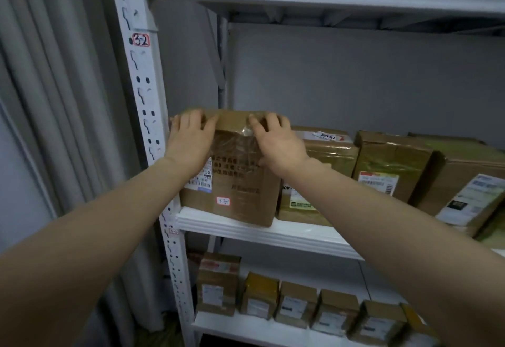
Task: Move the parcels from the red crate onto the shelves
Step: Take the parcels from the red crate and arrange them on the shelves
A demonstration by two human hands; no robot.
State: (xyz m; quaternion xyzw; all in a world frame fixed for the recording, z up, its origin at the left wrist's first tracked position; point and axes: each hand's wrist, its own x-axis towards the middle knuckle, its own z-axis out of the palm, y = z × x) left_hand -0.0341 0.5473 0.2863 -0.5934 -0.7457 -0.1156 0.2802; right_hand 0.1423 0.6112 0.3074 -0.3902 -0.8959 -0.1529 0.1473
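A brown cardboard parcel (240,182) stands upright at the left end of the middle shelf (246,228), in the centre of the frame, its left side close to the white slotted post (147,106) and its bottom front edge at the shelf's front lip. The left hand (188,141) covers the parcel's upper left corner, its fingers (192,118) bent over the top edge and grasping it. The right hand (277,143) holds the same edge further right, its fingers (269,121) curled over the top and the thumb on the taped front face. A small red-bordered tag (223,201) sits low on that face. Just beside it, more parcels (393,163) line the same shelf toward the right edge of the frame. At the bottom, a row of smaller boxes (296,305) stands side by side on the lower shelf (246,329). A red-outlined label (140,40) reading 3-2 sits on the post in the upper left, and a grey curtain (54,100) hangs along the left edge.
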